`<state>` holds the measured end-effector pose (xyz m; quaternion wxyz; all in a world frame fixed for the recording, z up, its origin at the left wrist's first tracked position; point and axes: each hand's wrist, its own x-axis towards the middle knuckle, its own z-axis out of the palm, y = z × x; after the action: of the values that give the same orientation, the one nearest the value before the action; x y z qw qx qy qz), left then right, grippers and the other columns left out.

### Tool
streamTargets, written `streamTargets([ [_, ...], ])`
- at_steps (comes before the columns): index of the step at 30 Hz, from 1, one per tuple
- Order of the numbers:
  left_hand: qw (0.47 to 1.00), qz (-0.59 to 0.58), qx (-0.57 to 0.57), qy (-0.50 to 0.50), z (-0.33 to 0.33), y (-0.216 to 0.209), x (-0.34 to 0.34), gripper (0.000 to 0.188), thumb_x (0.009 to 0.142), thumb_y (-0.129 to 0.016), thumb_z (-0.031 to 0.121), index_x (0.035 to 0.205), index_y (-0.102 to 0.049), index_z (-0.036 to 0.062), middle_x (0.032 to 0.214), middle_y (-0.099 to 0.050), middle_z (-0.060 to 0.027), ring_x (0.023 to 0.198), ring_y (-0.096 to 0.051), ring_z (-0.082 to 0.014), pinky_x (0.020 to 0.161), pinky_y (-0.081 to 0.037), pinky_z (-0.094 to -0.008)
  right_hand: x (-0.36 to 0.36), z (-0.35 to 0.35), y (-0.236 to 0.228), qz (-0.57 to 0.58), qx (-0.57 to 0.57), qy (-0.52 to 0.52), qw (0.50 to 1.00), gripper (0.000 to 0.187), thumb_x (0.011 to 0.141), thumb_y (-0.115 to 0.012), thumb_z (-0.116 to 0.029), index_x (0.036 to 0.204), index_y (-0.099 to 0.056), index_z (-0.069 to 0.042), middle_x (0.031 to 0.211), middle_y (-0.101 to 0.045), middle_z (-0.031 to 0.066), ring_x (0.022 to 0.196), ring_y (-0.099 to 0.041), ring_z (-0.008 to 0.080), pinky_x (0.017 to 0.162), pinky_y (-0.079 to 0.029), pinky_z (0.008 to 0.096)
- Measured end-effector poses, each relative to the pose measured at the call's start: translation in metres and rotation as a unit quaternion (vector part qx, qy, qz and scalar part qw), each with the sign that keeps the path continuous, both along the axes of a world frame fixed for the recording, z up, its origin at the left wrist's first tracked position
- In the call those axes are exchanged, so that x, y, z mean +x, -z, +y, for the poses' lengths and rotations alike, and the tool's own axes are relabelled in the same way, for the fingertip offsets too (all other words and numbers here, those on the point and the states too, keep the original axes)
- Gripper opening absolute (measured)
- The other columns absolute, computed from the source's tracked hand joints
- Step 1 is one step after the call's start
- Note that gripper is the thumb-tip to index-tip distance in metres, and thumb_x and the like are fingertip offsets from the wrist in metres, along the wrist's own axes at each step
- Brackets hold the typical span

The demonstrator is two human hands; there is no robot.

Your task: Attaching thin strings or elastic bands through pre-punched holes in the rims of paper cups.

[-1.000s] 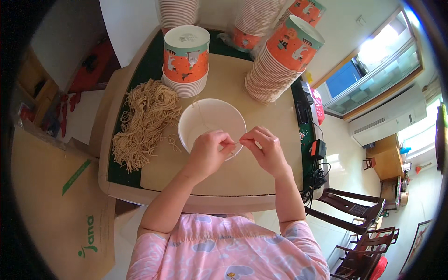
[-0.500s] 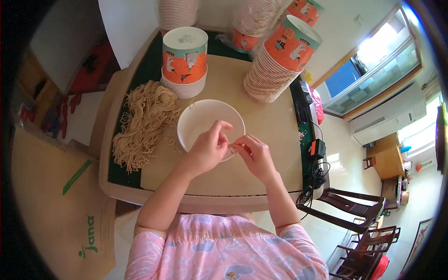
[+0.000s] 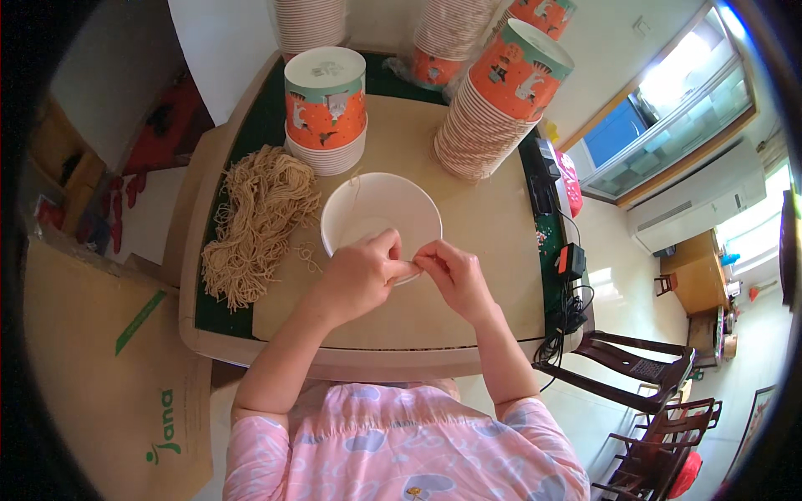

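A white paper bucket (image 3: 380, 200) stands mouth up on the table in front of me. A short piece of beige string (image 3: 357, 185) hangs at its far left rim. Over the near rim, my left hand (image 3: 363, 271) is closed, its fingertips meeting those of my right hand (image 3: 455, 277). The right fingers are pinched together too. Whatever is between the fingertips is too small and covered to make out. Left of the bucket lies a big loose heap of beige string (image 3: 259, 230), with a few strands straying toward the bucket.
Behind the bucket stands a short stack of upturned orange-and-green paper buckets (image 3: 326, 108). A taller, leaning stack (image 3: 493, 108) is at the back right. Cables and a black-and-orange adapter (image 3: 571, 261) lie along the table's right edge. A large cardboard box (image 3: 109, 359) stands at the left.
My left fingers, raised and partly spread before, have curled down and come together with my right fingertips at the near rim. The bucket stays in about the same place.
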<state>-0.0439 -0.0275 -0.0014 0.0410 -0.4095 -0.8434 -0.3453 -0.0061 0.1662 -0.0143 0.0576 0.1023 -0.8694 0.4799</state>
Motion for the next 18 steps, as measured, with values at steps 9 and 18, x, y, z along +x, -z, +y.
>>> streamTargets([
  [9, 0.996, 0.077, -0.032, -0.015, 0.015, 0.004, 0.003, 0.005, 0.081, -0.059, 0.012, 0.081, -0.058, 0.0066, 0.084, -0.053, -0.0051, 0.077, -0.062, -0.0200, 0.060, -0.053, -0.0339, -0.002, 0.000, 0.004, 0.010, -0.010, -0.002, 1.000, 0.006, 0.088, -0.060, -0.004, 0.092, -0.061, 0.001, 0.087, -0.061, 0.0098, 0.067, -0.059, 0.0159, 0.059, -0.047, 0.0261],
  [18, 0.988, 0.107, -0.109, -0.021, 0.007, 0.004, 0.001, 0.006, 0.079, -0.058, 0.012, 0.084, -0.061, 0.0089, 0.082, -0.053, -0.0067, 0.075, -0.062, -0.0241, 0.059, -0.051, -0.0372, 0.001, -0.005, 0.009, 0.043, -0.060, 0.030, 0.997, 0.004, 0.086, -0.062, -0.002, 0.089, -0.062, 0.001, 0.088, -0.062, 0.0071, 0.070, -0.056, 0.0129, 0.060, -0.045, 0.0241],
])
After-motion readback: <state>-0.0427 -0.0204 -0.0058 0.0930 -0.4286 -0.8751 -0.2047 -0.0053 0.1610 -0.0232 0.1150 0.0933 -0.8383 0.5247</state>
